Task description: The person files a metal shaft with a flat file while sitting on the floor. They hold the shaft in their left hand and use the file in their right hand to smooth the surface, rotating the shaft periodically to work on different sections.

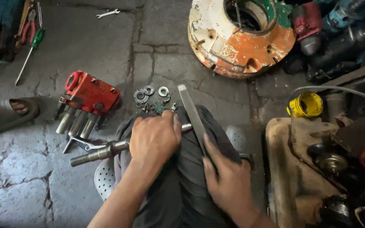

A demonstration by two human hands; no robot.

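round orange-and-white painted metal housing (237, 38) on cracked concrete floor (30, 185), well apart | red cast valve block with steel tubes (90, 95) near left | left hand (155, 139) fisted around long grey steel shaft (100, 153) across lap | right hand (229, 181) closed on flat grey metal file (192, 114), laid over shaft | steel washers (151, 93) just beyond

No labels, signs or screens show; the only package is a round yellow tin (306, 104), open-topped, at right.
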